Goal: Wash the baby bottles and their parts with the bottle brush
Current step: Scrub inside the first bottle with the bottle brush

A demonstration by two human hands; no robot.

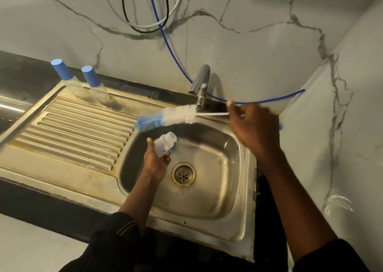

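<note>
My left hand point(155, 161) grips a clear, uncapped baby bottle point(164, 144) over the left side of the steel sink basin point(232, 205), its open neck tilted up and to the right. My right hand point(251, 124) holds the thin handle of the bottle brush point(172, 116) above the basin's back edge. The brush has white bristles and a blue tip that points left, just above the bottle. Two capped bottles stand at the back of the drainboard: one point(66, 77) on the left and another point(96, 84) beside it, both with blue caps.
A chrome tap point(200, 86) rises behind the basin. The ribbed drainboard point(74, 130) lies to the left. A blue hose point(259, 101) runs along the marble wall behind my right hand. The drain point(183, 174) sits in the basin floor.
</note>
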